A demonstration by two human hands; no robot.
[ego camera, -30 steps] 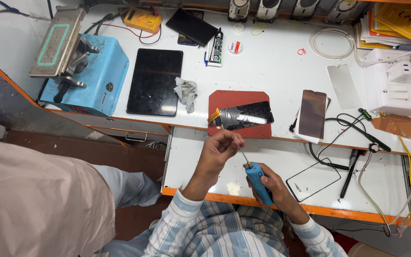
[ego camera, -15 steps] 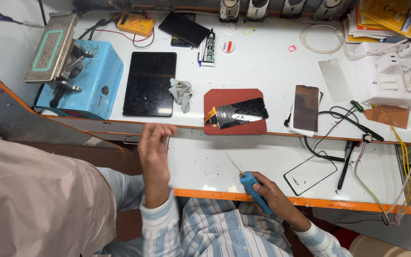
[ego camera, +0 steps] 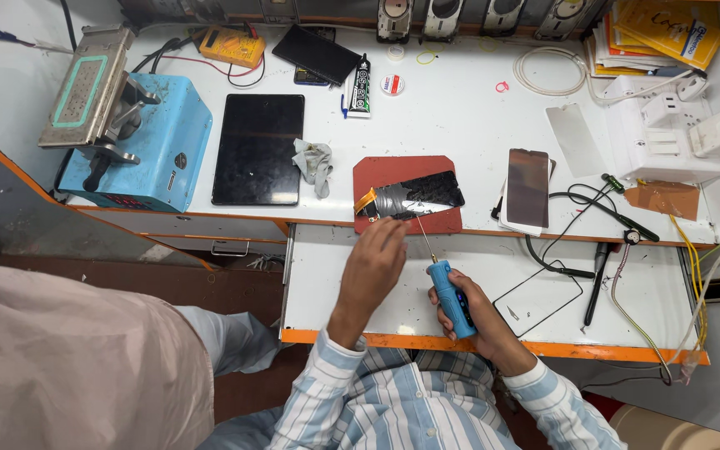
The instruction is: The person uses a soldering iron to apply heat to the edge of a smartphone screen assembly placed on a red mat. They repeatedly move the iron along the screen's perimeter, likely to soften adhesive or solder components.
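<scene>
An opened phone body (ego camera: 418, 196) with a silvery inside and an orange flex end lies on a red mat (ego camera: 402, 167) at the bench's front edge. My left hand (ego camera: 374, 262) reaches to the mat's near edge, fingers bunched together, fingertips touching the phone's lower left corner. Whether anything small sits between them is not visible. My right hand (ego camera: 481, 321) grips a blue electric screwdriver (ego camera: 452, 296) over the white pull-out shelf (ego camera: 327, 283). Its thin bit points up at the phone's lower edge.
A blue machine (ego camera: 147, 142) with a metal plate stands at the left, beside a black tablet (ego camera: 258, 148) and a grey cloth (ego camera: 314, 162). A dark phone (ego camera: 528, 187), cables, a glass panel (ego camera: 539, 296) and white power strips (ego camera: 668, 133) are to the right. Another person's beige clothing (ego camera: 68, 367) fills the lower left.
My left hand left the screwdriver tip, swung out to the left with fingers spread, then came back to the phone's near edge with fingers closed. The screwdriver bit now points at the phone.
</scene>
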